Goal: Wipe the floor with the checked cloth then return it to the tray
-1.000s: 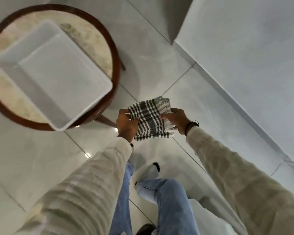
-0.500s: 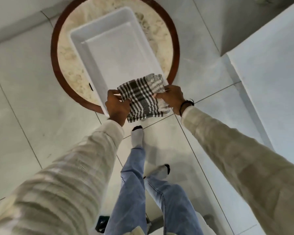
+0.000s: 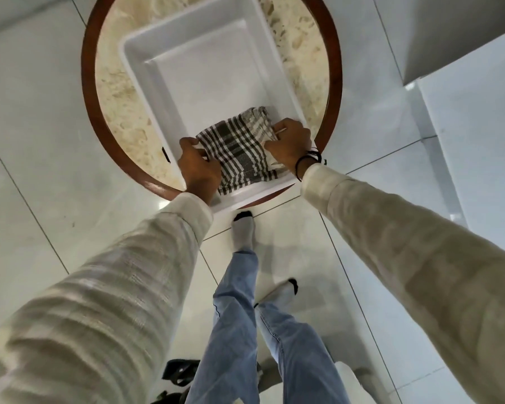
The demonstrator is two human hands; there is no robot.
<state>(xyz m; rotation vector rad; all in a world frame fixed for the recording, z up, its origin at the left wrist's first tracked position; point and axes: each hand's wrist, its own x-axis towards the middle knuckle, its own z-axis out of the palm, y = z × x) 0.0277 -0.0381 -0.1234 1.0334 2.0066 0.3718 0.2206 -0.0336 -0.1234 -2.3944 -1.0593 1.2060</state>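
Now we hold the folded checked cloth [image 3: 239,148] inside the white tray [image 3: 146,91], at its near end. Our left hand [image 3: 199,167] grips the cloth's left edge with closed fingers [image 3: 191,145], and our right hand [image 3: 292,142] pinches its right edge. The tray sits on the round bench [image 3: 114,91], its near corner jutting past the bench's near edge, over the tiled floor [image 3: 41,170].
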